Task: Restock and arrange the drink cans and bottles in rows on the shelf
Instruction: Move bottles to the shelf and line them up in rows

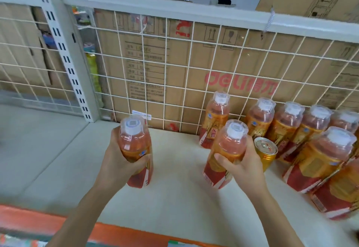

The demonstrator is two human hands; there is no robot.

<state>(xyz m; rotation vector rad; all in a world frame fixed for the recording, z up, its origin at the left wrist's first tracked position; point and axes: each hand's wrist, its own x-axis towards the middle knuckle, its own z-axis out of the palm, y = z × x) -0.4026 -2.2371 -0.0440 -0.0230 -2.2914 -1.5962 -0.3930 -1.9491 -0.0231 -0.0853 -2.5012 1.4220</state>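
Pale shelf (174,198) backed by a wire grid (174,72); the left hand (116,161) grips one bottle (136,141), the right hand (242,167) a second bottle (227,149), gold can (266,153) just right of it. Placing step, I judge: next, stand both beside the back row (291,122) beyond the right hand.

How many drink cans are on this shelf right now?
1: a gold can, upright on the shelf, just right of the bottle the right hand holds. Others may be hidden behind the bottles farther right.
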